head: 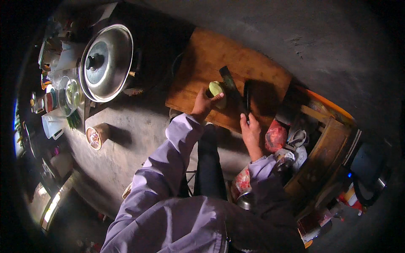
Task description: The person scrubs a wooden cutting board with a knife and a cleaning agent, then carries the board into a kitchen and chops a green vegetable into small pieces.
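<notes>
On a wooden board or low wooden table [202, 63], my left hand [205, 101] grips a pale green vegetable [216, 89], its thumb over the near part. To the right, my right hand [251, 126] is closed round the handle of a dark-bladed knife, probably a cleaver [233, 87]. The blade points away from me, slightly leftward, and lies just right of the vegetable. Whether the blade touches the board, I cannot tell. A deep shadow covers the board's right part.
A large pan with a metal lid [109, 63] stands at the left, beside a clear bowl [68, 96]. A round tub [95, 138] is on the concrete floor. At the right are a red plastic bag [276, 136] and a wooden cabinet [329, 151].
</notes>
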Demonstrator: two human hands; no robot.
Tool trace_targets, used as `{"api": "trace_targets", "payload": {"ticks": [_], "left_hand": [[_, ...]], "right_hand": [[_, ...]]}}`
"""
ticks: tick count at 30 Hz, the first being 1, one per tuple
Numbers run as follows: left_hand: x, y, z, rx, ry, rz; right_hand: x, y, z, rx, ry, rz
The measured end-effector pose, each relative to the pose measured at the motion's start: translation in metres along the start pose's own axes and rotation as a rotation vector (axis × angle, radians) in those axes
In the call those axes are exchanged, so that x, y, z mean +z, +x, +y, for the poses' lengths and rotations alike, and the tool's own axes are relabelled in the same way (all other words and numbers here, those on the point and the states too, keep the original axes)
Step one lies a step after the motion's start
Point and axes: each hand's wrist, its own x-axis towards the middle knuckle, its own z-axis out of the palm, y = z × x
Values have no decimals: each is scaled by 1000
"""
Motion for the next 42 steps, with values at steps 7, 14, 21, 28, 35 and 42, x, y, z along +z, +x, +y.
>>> {"api": "trace_targets", "payload": {"ticks": [7, 14, 21, 28, 35, 42], "left_hand": [[0, 0, 4, 37, -35, -21], [3, -1, -2, 66, -34, 23], [4, 3, -18, 107, -18, 66], [9, 13, -28, 159, 119, 77], [18, 13, -35, 127, 27, 162], [11, 10, -31, 93, -166, 172]], "right_hand": [[8, -25, -30, 104, -137, -58], [-12, -37, -37, 59, -347, -127], [-12, -17, -59, 29, -388, -268], [33, 15, -17, -23, -302, -167], [22, 14, -30, -35, -230, -160], [36, 6, -14, 114, -315, -290]]}}
